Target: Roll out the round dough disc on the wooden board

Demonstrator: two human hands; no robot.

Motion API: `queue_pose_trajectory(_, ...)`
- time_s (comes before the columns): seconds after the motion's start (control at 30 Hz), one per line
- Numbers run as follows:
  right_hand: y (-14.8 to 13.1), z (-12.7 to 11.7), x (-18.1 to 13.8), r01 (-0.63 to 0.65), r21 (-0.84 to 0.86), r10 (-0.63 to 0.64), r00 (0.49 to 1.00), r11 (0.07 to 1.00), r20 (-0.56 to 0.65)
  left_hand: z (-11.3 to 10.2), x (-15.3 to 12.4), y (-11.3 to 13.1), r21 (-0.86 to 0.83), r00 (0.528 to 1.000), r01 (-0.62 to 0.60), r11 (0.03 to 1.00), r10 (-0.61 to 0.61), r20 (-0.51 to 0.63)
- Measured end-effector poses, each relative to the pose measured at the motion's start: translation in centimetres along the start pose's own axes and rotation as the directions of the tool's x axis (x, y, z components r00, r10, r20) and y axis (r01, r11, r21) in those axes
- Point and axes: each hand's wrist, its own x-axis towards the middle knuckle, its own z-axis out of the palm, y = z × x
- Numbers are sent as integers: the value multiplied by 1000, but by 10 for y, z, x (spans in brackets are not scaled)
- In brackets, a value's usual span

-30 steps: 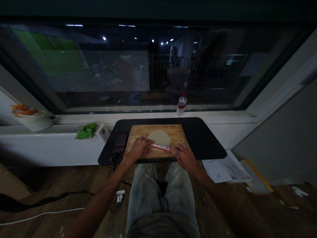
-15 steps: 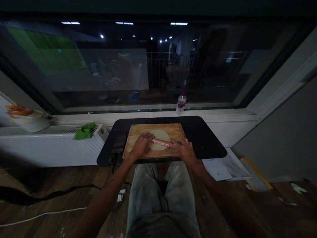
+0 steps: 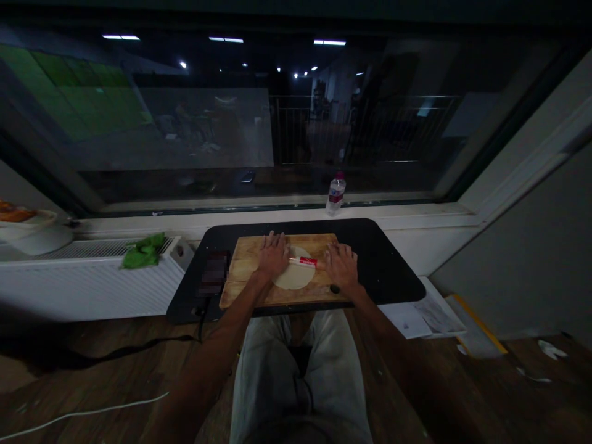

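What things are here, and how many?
Window: one, dark, back
Table: one, black, middle
Board: one, brown, on table
Dough: one, cream, on board
Rolling pin: one, red-white label, across dough
Device: one, dark, table's left
Bottle: one, clear, before window
Radiator: one, white, left
Cloth: one, green, on radiator
Container: one, white, left
Cable: one, white, bottom left
Strap: one, black, lower left
Papers: some, white, table's right
Trousers: one pair, grey, bottom
Left hand: one, over pin's left end
Right hand: one, over pin's right end
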Motion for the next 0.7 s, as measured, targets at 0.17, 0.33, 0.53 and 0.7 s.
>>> queue_pose_trajectory(0.17,6,8,16,12,14,-12,1000,1000,26,3,13,1,19,998,38,999,-39,48)
queue_pose_trajectory(0.33,8,18,0,99,25,-98,994,995,-38,-2,0,-4,11,996,-69,998,68,49)
queue_pose_trajectory(0.53,-11,11,-43,116,1,-115,988,993,-106,-6,-25,-8,38,993,-115,993,115,-9)
queue_pose_trajectory(0.7,-29,1,-77,91,4,-90,986,996,-139,-8,-43,-8,14,991,-125,992,126,-52)
